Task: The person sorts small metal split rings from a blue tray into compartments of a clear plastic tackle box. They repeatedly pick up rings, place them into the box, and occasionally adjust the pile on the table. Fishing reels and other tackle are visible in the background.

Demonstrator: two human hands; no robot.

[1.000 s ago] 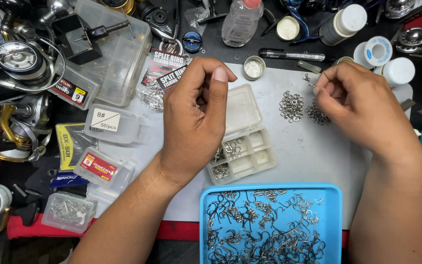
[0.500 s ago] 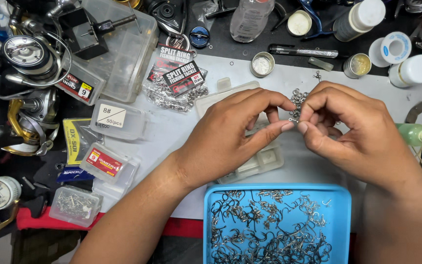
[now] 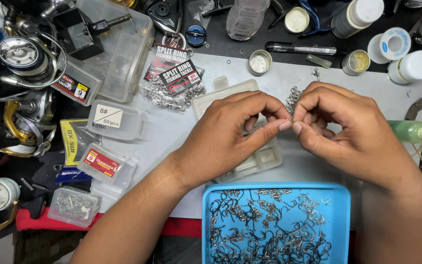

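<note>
Metal, thin and barely visible, a tiny piece is lying pinched between your two hands above the white mat; its long axis is running roughly left to right, though its kind and which end points where cannot be told. Your left hand is gripping it with thumb and forefinger, the other fingers curled; your right hand is pinching the opposite end, fingertips nearly touching the left's. Beneath your left hand a clear compartment box is sitting, mostly covered by the palm. Just behind your fingertips a small heap of split rings is lying, partly hidden by your knuckles. Nearest you, a blue tray of dark hooks is being cut off by the lower edge. Packets of rings and small clear boxes are crowding the left side.
</note>
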